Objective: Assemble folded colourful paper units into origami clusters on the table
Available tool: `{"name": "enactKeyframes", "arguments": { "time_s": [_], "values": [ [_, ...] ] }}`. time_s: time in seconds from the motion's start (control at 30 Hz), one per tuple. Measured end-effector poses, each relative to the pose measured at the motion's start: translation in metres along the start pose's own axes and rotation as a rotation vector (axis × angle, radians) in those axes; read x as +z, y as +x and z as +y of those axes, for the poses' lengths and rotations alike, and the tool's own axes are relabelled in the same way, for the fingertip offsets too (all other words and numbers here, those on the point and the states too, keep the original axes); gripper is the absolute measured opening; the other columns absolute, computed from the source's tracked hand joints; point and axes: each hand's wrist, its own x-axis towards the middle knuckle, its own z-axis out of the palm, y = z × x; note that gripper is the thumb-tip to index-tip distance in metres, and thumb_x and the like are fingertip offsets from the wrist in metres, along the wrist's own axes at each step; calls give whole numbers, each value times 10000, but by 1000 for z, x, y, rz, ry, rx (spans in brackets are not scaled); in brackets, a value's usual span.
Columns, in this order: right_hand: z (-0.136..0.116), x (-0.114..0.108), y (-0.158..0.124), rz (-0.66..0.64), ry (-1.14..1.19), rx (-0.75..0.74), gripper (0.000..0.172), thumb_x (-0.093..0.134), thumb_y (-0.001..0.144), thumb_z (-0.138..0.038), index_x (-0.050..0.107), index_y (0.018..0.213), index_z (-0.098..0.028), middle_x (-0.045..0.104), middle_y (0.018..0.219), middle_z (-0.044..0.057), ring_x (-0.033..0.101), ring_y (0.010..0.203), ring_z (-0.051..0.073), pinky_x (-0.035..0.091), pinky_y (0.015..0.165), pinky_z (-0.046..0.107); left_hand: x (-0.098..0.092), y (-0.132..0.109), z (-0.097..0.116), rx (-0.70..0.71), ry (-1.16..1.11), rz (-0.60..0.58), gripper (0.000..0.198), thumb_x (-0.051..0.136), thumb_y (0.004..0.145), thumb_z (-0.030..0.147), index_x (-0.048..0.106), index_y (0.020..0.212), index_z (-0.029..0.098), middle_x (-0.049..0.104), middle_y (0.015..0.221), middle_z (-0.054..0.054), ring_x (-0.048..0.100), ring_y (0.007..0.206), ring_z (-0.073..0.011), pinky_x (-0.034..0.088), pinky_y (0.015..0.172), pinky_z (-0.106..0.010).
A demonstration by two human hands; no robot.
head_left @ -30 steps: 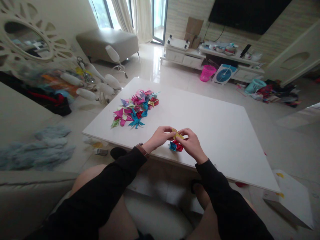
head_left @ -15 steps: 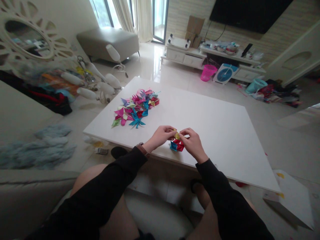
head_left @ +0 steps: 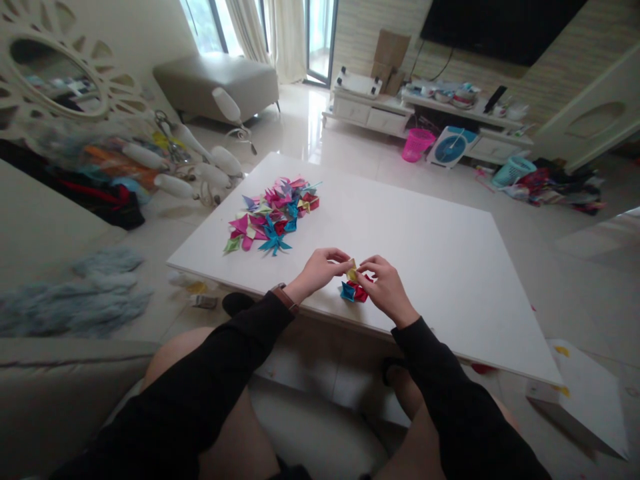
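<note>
A small yellow folded paper is pinched between both of my hands above the front part of the white table. My left hand grips it from the left, fingers closed. From the right, the fingertips of my right hand press on the same paper. Just below it lie a blue folded paper piece and red folded paper, the latter partly covered by my right hand. A pile of colourful folded paper pieces, pink, blue, green and purple, lies on the table's left part.
Under the front edge of the table are my legs. A lamp with white shades stands behind the table's left side. A white box is on the floor at the right. Farther back are a pink basket and a fan.
The yellow paper has turned a little between my fingers and more of it shows. My fingers have shifted slightly on it.
</note>
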Motion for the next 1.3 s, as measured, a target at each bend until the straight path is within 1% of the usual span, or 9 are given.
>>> {"name": "enactKeyframes", "arguments": {
  "time_s": [0.1, 0.23, 0.37, 0.5, 0.77, 0.9, 1.03, 1.17, 1.3],
  "values": [
    [0, 2, 0, 5, 9, -2, 133, 657, 902, -272, 723, 802, -214, 643, 915, 54, 610, 884, 209, 506, 767, 351, 1, 0, -2, 11, 6, -10, 360, 858, 693, 416, 733, 847, 116, 720, 812, -72, 667, 721, -151, 546, 690, -286],
    [5, 0, 2, 13, -6, 1, 117, 657, 897, -252, 728, 813, -213, 645, 915, 49, 610, 887, 211, 497, 770, 354, 1, 1, -1, -17, -18, 7, 244, 790, 766, 331, 704, 853, 120, 704, 826, -59, 686, 726, -149, 560, 703, -287],
    [20, -5, 8, 39, -104, -2, 109, 652, 897, -242, 732, 827, -215, 639, 905, 50, 601, 910, 223, 489, 797, 363, -1, 5, 5, -76, -16, 95, 93, 665, 819, 215, 666, 875, 140, 680, 839, -41, 715, 707, -156, 550, 651, -268],
    [39, -3, 19, 27, -267, 20, 122, 650, 913, -248, 746, 848, -208, 646, 918, 66, 593, 932, 240, 476, 862, 384, -4, 7, 9, -84, 44, 124, 73, 595, 826, 168, 654, 863, 145, 687, 873, -50, 722, 714, -154, 519, 618, -240],
    [58, 22, 38, -140, -485, 62, 182, 633, 953, -289, 783, 874, -226, 675, 989, 87, 568, 1009, 253, 456, 877, 369, -10, 6, 10, -83, 80, 112, 93, 569, 815, 163, 653, 852, 150, 691, 890, -45, 719, 716, -145, 508, 628, -233],
    [53, 36, 39, -232, -572, 58, 197, 615, 974, -304, 787, 915, -229, 685, 1038, 94, 556, 1052, 258, 432, 856, 371, -17, 7, 15, -72, 92, 107, 93, 572, 817, 176, 657, 845, 154, 696, 885, -47, 721, 724, -145, 507, 630, -229],
    [43, 47, 38, -323, -658, -24, 226, 577, 995, -291, 785, 932, -229, 680, 1100, 105, 534, 1084, 267, 403, 844, 381, -25, 8, 20, -39, 140, 115, 103, 574, 821, 184, 670, 839, 155, 694, 885, -46, 717, 721, -139, 497, 621, -219],
    [41, 51, 39, -424, -670, -45, 225, 571, 991, -266, 791, 960, -228, 669, 1140, 118, 529, 1084, 266, 407, 826, 365, -32, 7, 19, -18, 190, 122, 104, 571, 827, 196, 667, 840, 155, 681, 886, -43, 717, 734, -142, 497, 617, -217],
    [45, 51, 37, -484, -634, -63, 194, 602, 975, -268, 794, 953, -245, 674, 1154, 101, 535, 1098, 270, 418, 842, 367, -38, 7, 14, 1, 251, 114, 116, 569, 829, 214, 669, 852, 160, 687, 894, -49, 716, 764, -154, 508, 622, -225]
  ]
}}
